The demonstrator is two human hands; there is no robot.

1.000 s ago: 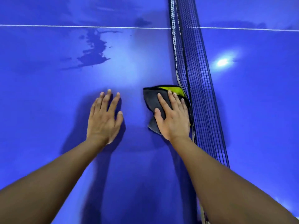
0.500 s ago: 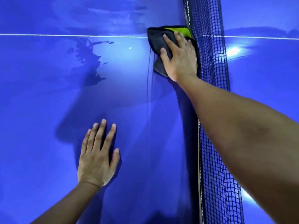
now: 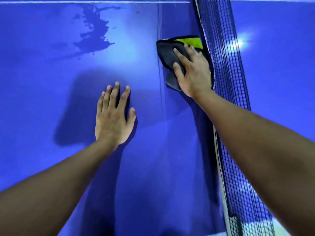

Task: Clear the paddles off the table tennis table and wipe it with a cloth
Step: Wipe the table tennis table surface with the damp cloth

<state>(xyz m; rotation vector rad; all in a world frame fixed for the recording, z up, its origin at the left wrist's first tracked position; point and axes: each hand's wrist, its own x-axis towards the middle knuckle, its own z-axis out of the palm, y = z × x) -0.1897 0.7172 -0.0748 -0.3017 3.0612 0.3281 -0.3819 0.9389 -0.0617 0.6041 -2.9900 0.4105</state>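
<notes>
Grips, two, spread flat: left grip on one table, right grip on one cloth beside one net.

Left hand: flat, palm down, fingers straight and slightly spread, thumb out to right. Left forearm bare, enters from lower left corner. Right hand: farther forward, palm down, fingers straight and close together, pressing on cloth, thumb alongside. Right forearm bare, reaches in from lower right.

Bare left forearm and right forearm, bare left grip and right grip, short trimmed nails
</notes>
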